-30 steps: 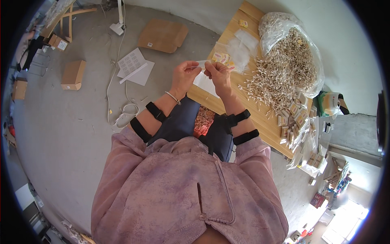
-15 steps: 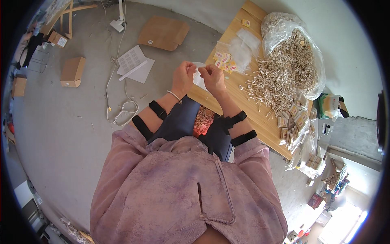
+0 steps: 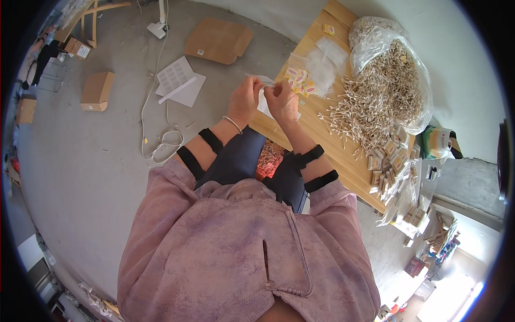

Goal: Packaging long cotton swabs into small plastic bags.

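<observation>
- Pinching together, both hands are meeting just above centre of the frame: the left hand and the right hand are each keeping a closed grip on a small clear plastic bag, which is hanging between them over the near edge of the counter.
- Fingertips of the two hands are nearly touching at the bag's top; what is lying inside the bag is too small to tell.
- Lying just beyond the hands on the counter are a few small yellow-and-pink packets and a loose pile of clear empty bags.
- Spreading across the upper right of the frame is a big heap of thin pale sticks, spilling out of a large clear sack.
- Stacking up along the right edge of the counter are small filled packs.
- Resting in the lap, below the hands, is a reddish bundle.
- Lying on the floor at upper left are a white cable, printed sheets and flat cardboard.
</observation>
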Motion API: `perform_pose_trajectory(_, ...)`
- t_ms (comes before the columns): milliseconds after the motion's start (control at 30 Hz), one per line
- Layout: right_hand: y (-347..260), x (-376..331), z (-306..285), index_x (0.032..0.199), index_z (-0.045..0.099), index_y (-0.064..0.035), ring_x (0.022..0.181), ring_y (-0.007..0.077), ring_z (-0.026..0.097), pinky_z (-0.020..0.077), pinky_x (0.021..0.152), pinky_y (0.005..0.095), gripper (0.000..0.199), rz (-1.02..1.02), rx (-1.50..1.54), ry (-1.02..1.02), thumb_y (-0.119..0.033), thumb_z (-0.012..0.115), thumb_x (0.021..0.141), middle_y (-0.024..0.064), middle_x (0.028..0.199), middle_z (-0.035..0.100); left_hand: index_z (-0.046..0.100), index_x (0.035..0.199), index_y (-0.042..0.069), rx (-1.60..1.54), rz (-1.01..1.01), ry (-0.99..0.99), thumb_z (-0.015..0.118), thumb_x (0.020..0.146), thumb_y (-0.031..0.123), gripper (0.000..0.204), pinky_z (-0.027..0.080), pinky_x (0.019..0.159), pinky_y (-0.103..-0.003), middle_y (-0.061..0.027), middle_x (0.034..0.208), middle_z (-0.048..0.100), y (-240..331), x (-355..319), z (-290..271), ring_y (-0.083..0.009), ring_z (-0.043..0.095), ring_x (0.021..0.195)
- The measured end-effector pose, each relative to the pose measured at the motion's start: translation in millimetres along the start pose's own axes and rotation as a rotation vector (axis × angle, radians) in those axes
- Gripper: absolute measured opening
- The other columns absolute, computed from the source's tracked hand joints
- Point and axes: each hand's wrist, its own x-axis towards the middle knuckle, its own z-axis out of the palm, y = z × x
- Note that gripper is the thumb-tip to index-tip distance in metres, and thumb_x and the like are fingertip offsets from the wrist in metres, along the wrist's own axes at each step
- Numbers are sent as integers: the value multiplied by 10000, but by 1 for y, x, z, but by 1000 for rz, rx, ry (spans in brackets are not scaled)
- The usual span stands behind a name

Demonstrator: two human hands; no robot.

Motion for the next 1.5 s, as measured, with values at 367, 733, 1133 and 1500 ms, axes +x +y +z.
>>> perform_pose_trajectory(367, 10, -3, 6, 733, 586, -80, 572, 307, 609, 482, 535, 383, 73, -257, -150, 195, -144, 615, 755, 110, 619, 611, 507, 935, 17, 17, 114, 72, 593, 845, 91, 144, 498, 618, -363, -153, 852, 613, -12, -2, 5, -321, 623, 701)
perform_pose_trajectory(733, 19, -6, 12, 752, 569, -90, 625, 292, 597, 468, 549, 381, 54, -388, -229, 93, -121, 613, 758, 87, 694, 589, 503, 952, -1, -266, -253, 77, 575, 827, 60, 156, 519, 627, -306, -142, 824, 614, -23, -7, 7, -239, 653, 686)
perform_pose_trajectory(1133, 28, 8, 28, 749, 627, -108, 637, 255, 599, 468, 561, 360, 29, -395, -160, 26, -128, 648, 747, 56, 712, 582, 508, 941, 9, -248, -352, 91, 554, 839, 26, 113, 511, 646, -328, -132, 770, 640, -45, -12, 10, -250, 661, 709)
perform_pose_trajectory(1500, 38, 51, 46, 784, 640, -161, 826, 247, 590, 491, 682, 370, 31, -386, -136, -280, -184, 634, 765, 12, 794, 594, 482, 1061, 4, -202, -398, 77, 485, 846, -14, 216, 510, 767, -320, -154, 959, 631, -69, -18, 1, -238, 633, 881)
